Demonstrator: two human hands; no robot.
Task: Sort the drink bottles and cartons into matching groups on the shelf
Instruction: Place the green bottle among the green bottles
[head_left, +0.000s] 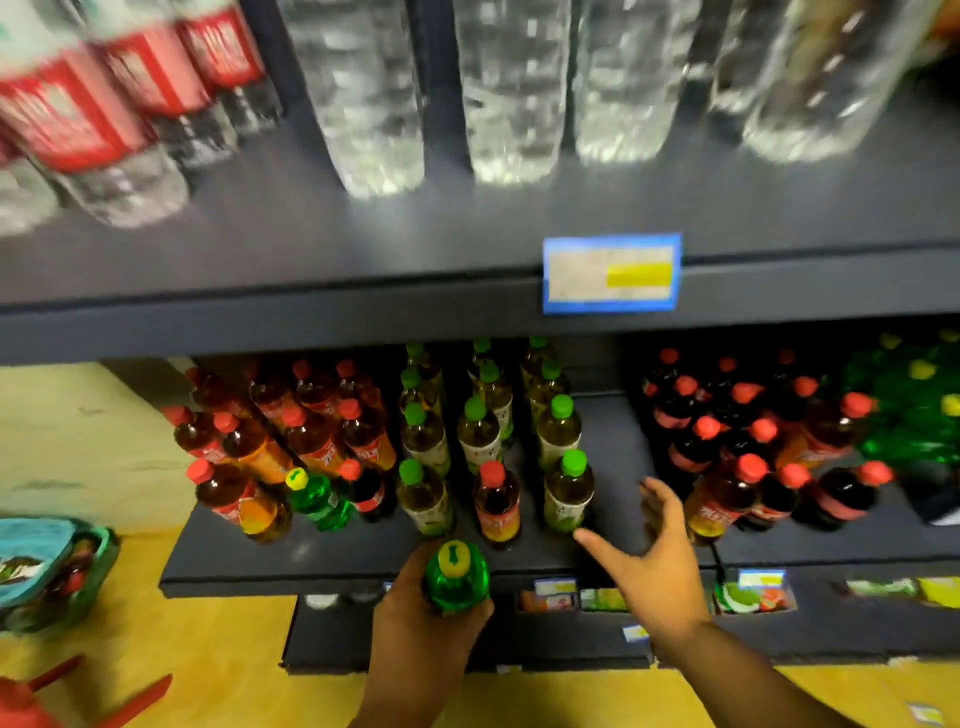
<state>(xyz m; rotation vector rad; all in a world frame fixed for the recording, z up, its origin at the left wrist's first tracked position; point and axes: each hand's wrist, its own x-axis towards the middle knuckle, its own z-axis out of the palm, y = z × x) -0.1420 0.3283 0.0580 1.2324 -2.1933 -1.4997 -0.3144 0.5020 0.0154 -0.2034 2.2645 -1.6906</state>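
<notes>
My left hand (415, 618) grips a green bottle with a yellow cap (456, 574), held just in front of the middle shelf's edge (332, 579). My right hand (657, 551) hovers open over the shelf front, fingers spread, beside a green-capped tea bottle (569, 491). On the shelf stand red-capped amber bottles (311, 436) at the left, green-capped pale tea bottles (478, 431) in the middle and dark red-capped cola bottles (727, 431) at the right. One green yellow-capped bottle (314, 499) stands among the amber ones. One red-capped amber bottle (497, 501) stands among the tea bottles.
Green bottles with yellow caps (914, 405) fill the far right. Clear water bottles (374, 104) and red-labelled bottles (78, 114) line the upper shelf, which carries a blue price tag (610, 273). Cartons (602, 600) sit on the lowest shelf. A green basket (57, 571) rests on the floor at left.
</notes>
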